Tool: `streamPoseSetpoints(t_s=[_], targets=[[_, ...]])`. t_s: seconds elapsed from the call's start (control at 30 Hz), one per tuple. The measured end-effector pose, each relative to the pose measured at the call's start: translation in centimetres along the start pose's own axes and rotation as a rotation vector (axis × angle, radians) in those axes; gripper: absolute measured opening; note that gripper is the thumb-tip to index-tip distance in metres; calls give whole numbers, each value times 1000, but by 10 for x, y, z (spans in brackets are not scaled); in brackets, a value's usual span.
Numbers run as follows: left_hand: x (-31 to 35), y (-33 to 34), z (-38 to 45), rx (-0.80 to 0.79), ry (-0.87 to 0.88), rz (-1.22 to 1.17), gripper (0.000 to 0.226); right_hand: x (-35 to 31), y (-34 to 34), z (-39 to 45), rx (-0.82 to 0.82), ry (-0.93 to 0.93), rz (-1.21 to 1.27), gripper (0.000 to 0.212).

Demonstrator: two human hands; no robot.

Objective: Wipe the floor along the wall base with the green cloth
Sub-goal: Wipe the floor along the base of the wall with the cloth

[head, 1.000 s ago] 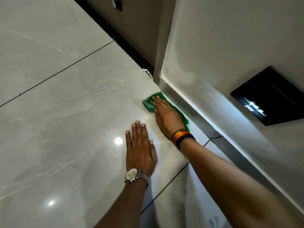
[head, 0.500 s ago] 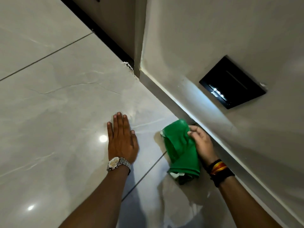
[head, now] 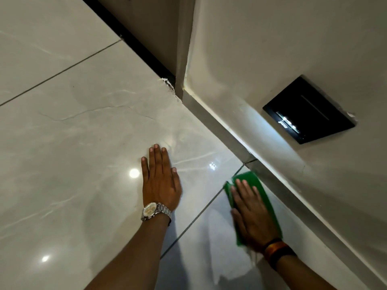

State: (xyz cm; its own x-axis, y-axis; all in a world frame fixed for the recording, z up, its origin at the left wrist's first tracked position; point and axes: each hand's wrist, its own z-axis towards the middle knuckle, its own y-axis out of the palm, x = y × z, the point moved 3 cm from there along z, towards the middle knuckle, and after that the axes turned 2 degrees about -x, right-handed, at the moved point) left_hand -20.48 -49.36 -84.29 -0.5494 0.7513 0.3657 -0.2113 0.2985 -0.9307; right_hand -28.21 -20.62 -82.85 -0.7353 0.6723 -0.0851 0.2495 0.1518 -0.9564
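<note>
The green cloth (head: 254, 181) lies flat on the glossy pale floor tiles (head: 94, 132), right beside the grey skirting (head: 228, 132) at the wall base. My right hand (head: 251, 212) presses down on the cloth with fingers spread, covering most of it; green shows ahead of the fingertips and along both sides. My left hand (head: 160, 182), with a silver watch on the wrist, rests palm down on the tile to the left, holding nothing.
A black switch plate (head: 310, 110) sits low on the cream wall (head: 293, 49). The wall makes an outer corner (head: 180, 88) ahead, with a dark strip along the floor beyond it. Grout lines cross the tiles.
The right hand had lifted and bunched the cloth half a second ago; now the cloth is laid flat on the floor under the palm, nearer than the spot wiped a second ago.
</note>
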Motion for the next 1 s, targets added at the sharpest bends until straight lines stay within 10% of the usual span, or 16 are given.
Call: streamPoseSetpoints(t_s=[0.47,0.8,1.0], targets=[[1,-2,1,-19,-10,29,66,-41,-57,178,43,-248,107,61],[3,-4,-1,-44,-11,34,67,64,-7,-51,7,-30,49,72],[3,-4,-2,-31,-3,62,66,24,-32,40,76,-131,137,66]])
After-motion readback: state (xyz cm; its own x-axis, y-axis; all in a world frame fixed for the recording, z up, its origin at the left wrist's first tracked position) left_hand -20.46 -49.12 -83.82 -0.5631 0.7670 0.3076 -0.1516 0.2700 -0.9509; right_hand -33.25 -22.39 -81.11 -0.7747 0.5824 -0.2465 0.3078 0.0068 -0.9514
